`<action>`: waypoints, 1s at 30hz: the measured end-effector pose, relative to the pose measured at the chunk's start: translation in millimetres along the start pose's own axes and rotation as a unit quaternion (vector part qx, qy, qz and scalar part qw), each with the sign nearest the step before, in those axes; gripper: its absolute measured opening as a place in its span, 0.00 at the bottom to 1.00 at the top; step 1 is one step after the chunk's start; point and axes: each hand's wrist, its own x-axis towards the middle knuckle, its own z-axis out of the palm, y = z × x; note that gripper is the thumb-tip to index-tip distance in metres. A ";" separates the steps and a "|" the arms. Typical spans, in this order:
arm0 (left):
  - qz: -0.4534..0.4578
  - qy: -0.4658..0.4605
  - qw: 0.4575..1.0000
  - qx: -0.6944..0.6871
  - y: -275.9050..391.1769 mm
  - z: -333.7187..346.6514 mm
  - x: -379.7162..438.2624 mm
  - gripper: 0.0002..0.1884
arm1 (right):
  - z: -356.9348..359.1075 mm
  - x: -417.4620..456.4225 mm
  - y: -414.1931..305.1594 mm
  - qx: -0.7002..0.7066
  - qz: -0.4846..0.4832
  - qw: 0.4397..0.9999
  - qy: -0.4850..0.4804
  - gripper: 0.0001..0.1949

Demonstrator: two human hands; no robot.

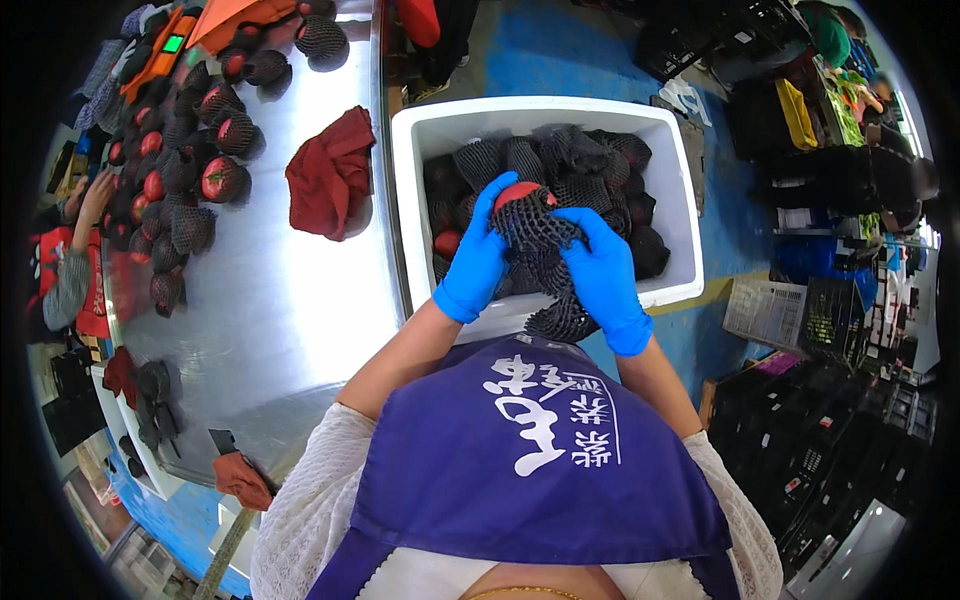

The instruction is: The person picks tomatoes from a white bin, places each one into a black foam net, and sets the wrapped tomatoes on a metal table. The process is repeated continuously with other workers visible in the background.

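Note:
My left hand [480, 259], in a blue glove, holds the left side of a red round fruit [521, 193] partly covered by a black foam net sleeve [536, 229]. With its fingertips my right hand [600, 262], gloved alike, pinches the sleeve's right edge. Both hands are over the near part of a white foam box [679, 281]. More fruits in black nets fill the box, and a bare red patch of one [448, 244] shows at its left. Below my hands another black net [562, 319] hangs over the box's near rim.
A metal table [262, 300] stands at the left, bearing many netted red fruits [223, 178] and a dark red cloth [330, 176]. Across it are another person's hands [97, 199]. Black crates [810, 442] are stacked at the right. An orange cloth [241, 480] lies at the table's near corner.

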 end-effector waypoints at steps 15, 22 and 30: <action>-0.152 0.011 0.960 -0.236 6.3 -5.9 -12.8 0.23 | -21.7 -1.9 51.7 0.409 0.163 0.894 -0.089 0.17; -0.152 -0.026 0.936 -0.316 -0.2 -16.9 -9.7 0.22 | -16.4 -2.0 30.1 -0.008 -0.017 0.999 -0.043 0.07; -0.274 0.006 0.923 -0.269 23.5 12.4 -19.2 0.23 | -10.5 17.2 34.1 0.428 0.194 0.882 -0.023 0.11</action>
